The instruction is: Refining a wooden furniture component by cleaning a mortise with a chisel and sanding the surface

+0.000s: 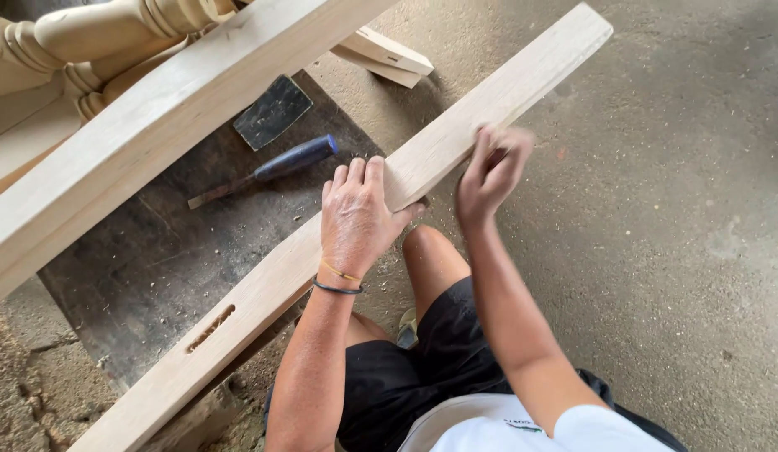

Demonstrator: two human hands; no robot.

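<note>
A long pale wooden plank (523,79) runs diagonally from lower left to upper right, with a narrow slot (210,328) cut near its lower end. My left hand (355,219) lies flat over the plank's middle, fingers spread on the wood. My right hand (492,172) is blurred at the plank's right edge, fingers curled around something small and dark that I cannot make out.
A blue-handled chisel (276,167) and a dark flat pad (272,110) lie on a dark board (146,268) on the ground. A wide plank (154,125) and turned wooden legs (96,33) fill the upper left. Offcuts (385,57) lie beyond. Concrete floor (673,209) spreads right.
</note>
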